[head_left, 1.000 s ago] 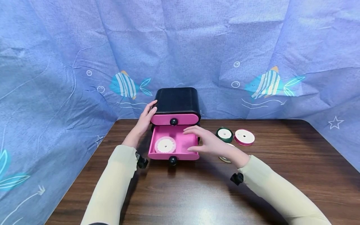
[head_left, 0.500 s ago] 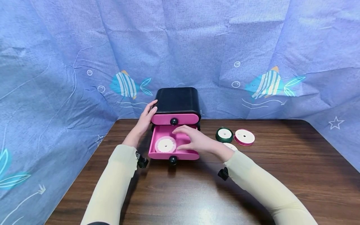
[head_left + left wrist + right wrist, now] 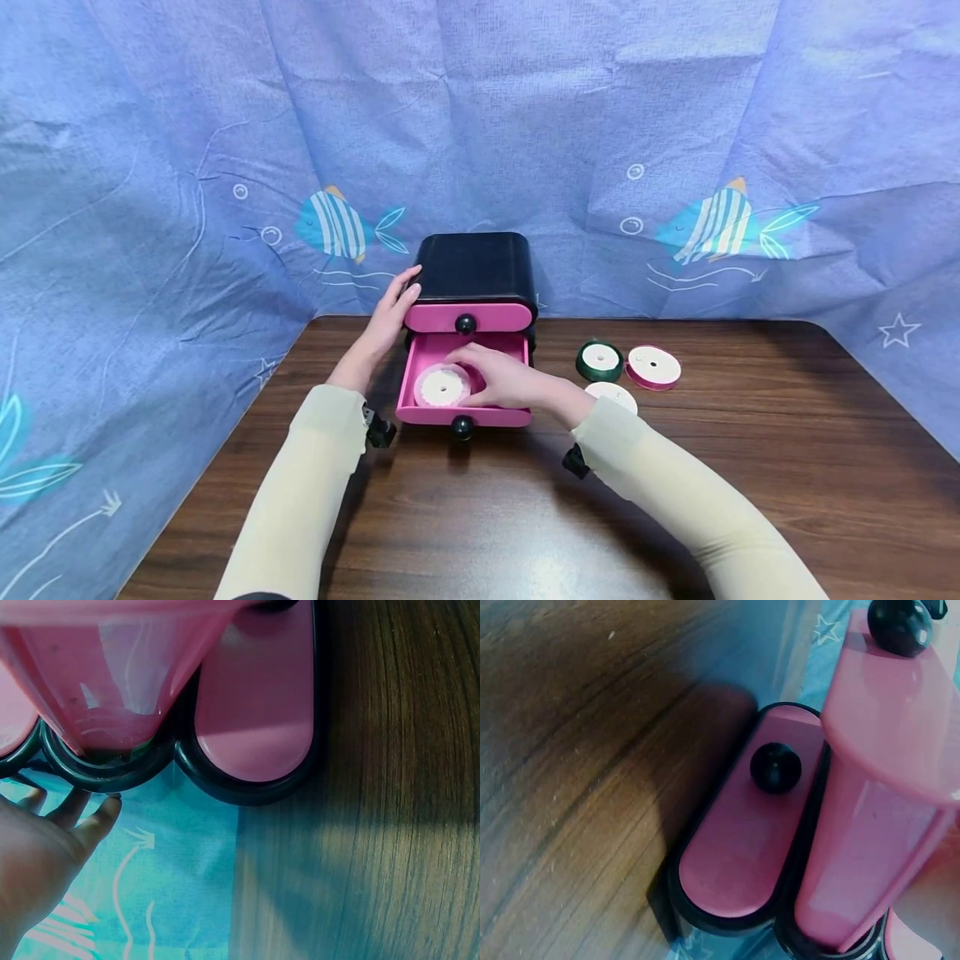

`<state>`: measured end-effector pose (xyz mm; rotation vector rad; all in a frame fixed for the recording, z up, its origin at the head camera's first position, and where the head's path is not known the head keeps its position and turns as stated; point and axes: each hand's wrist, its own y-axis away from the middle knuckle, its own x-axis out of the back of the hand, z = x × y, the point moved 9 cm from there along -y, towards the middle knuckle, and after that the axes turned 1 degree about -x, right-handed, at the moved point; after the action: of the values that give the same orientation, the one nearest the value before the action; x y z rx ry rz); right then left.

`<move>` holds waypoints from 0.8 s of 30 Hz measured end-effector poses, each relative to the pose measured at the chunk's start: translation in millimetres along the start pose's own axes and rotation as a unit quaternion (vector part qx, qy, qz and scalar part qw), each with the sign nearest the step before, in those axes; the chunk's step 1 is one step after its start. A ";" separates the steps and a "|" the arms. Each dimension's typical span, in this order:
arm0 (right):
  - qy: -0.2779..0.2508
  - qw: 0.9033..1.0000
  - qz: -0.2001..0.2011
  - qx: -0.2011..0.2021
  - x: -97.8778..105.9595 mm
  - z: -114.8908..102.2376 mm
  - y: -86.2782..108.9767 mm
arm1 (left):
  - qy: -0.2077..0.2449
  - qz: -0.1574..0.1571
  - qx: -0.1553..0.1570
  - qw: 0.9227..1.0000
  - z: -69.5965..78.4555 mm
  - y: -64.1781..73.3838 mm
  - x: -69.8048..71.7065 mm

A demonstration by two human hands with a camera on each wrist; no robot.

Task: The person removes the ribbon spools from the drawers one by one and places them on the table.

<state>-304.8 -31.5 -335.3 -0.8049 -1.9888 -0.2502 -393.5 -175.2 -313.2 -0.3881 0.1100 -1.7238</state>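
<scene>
In the head view, a black mini chest of drawers with pink drawers stands on the table. Its pulled-out pink drawer has a round black knob. A white ribbon spool with a pale pink rim lies flat in that drawer's left half. My right hand reaches into the drawer from the right, thumb and fingers spread at the spool's right edge; contact is unclear. My left hand rests against the chest's left side with extended fingers, and its fingertips touch the black casing in the left wrist view.
Right of the chest lie a dark green ribbon spool, a magenta-rimmed spool and a white-faced spool, partly behind my right wrist. A blue fish-patterned cloth hangs behind the brown wooden table.
My right hand has moved left, further into the drawer, up to the pale pink spool. The white-faced spool on the table has come more into view. My left hand stays put.
</scene>
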 end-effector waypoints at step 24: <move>0.022 0.998 -0.027 -0.052 -16.0 7.9 -21.6 | 0.004 -0.003 0.014 1.000 29.5 13.0 -8.0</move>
<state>-318.6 -51.2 -349.7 -0.8055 -1.9709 -0.4015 -370.8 -165.8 -290.8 -0.3618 0.0903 -1.7316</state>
